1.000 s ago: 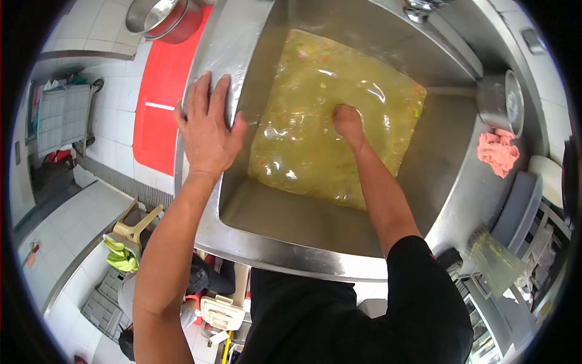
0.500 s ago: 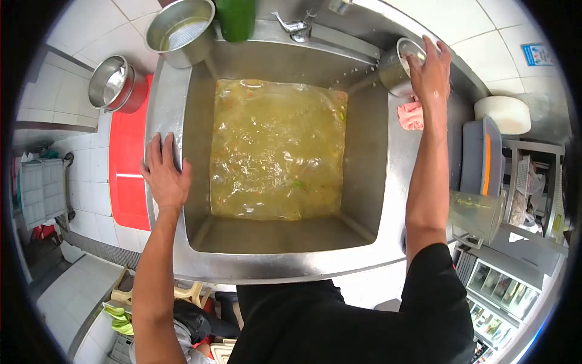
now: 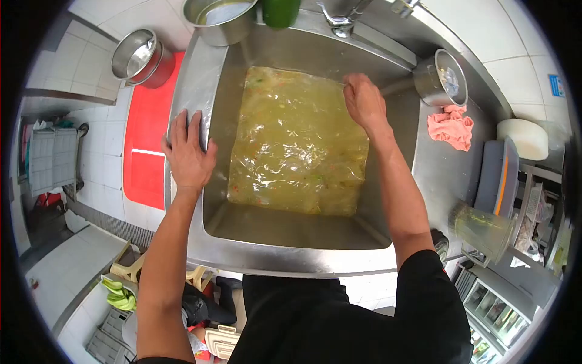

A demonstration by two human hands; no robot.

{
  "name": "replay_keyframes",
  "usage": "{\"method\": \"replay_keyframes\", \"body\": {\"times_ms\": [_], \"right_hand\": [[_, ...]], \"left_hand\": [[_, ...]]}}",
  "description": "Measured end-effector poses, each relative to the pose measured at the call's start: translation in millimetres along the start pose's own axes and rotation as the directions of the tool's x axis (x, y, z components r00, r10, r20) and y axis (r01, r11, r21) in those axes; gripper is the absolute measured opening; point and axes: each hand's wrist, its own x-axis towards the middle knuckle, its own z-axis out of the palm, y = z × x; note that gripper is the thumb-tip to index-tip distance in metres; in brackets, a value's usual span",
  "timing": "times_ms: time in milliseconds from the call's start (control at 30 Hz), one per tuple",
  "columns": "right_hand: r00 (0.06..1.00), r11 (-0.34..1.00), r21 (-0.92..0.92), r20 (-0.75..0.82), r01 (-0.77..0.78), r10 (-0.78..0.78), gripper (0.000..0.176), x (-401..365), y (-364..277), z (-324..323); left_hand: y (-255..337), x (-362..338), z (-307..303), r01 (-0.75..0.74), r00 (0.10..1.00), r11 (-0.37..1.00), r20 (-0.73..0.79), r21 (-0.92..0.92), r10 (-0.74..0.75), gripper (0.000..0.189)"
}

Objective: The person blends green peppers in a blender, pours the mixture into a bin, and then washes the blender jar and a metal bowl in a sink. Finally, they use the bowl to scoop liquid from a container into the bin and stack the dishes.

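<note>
A deep steel sink (image 3: 291,258) holds cloudy yellowish water (image 3: 291,142) with small red and green bits floating in it. My left hand (image 3: 191,151) lies on the sink's left rim, its fingers spread. Over the right part of the water is my right hand (image 3: 365,104), with its fingers curled in; what they hold, if anything, is hidden. A steel pot (image 3: 429,84) with pale scraps inside leans at the sink's right back corner. Just in front of that pot lies a crumpled pink cloth (image 3: 451,128).
At the back stand a faucet (image 3: 342,27), a large steel pot (image 3: 227,30) and a green container (image 3: 280,12). Left of the sink are a red surface (image 3: 145,139) and stacked steel pots (image 3: 148,64). A clear bin (image 3: 485,230) stands at right; a person's leg (image 3: 221,309) shows below left.
My right hand has left the steel pot and come over the water, its fingers now curled. My left hand stays on the rim. The camera view has shifted and turned slightly.
</note>
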Motion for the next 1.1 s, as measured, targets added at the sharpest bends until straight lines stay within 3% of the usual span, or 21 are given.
{"method": "replay_keyframes", "body": {"times_ms": [33,67,133,200,333,433,500,600,1100], "right_hand": [[0.967,0.988,-0.020,0.203,-0.155,0.156,0.031,-6.7,6.5,22.7],[0.871,0.952,-0.074,0.388,-0.296,0.301,0.027,-14.2,13.4,47.2],[0.782,0.991,-0.079,0.609,-0.111,0.136,0.028,-50.6,18.4,100.3],[0.654,0.978,-0.070,0.734,-0.197,0.185,0.030,-81.6,0.5,129.8],[0.573,0.982,-0.074,0.804,-0.175,0.163,0.030,-119.9,4.9,216.4],[0.617,0.988,-0.085,0.773,-0.130,0.148,0.032,-136.7,12.9,265.4],[0.479,0.991,-0.091,0.877,0.103,0.031,0.031,-145.8,34.8,303.9],[0.430,0.989,-0.126,0.899,0.082,0.079,0.029,-154.7,47.3,325.7],[0.508,0.981,-0.148,0.859,0.125,0.065,0.028,-175.3,126.7,428.5]], "left_hand": [[0.0,-0.5,-0.7,0.010,1.000,1.000,0.006,0.007,-0.010,0.068],[0.6,0.3,-1.1,0.009,1.000,1.000,0.003,-0.002,-0.009,0.068],[1.5,0.8,-2.6,0.010,1.000,1.000,0.007,-0.015,-0.009,0.068],[0.5,1.0,-2.8,0.017,1.000,1.000,0.014,-0.003,-0.017,0.068],[-2.0,1.9,-1.3,0.006,1.000,1.000,0.005,0.005,-0.006,0.068],[-1.4,2.5,-2.2,0.014,1.000,1.000,0.019,-0.011,-0.014,0.067],[-1.4,1.5,-0.5,0.015,1.000,1.000,0.004,-0.003,-0.015,0.067],[-1.8,2.8,-1.0,0.012,1.000,1.000,0.015,-0.006,-0.011,0.066],[-1.0,3.7,-0.7,0.007,1.000,1.000,0.019,0.007,-0.007,0.068]]}}
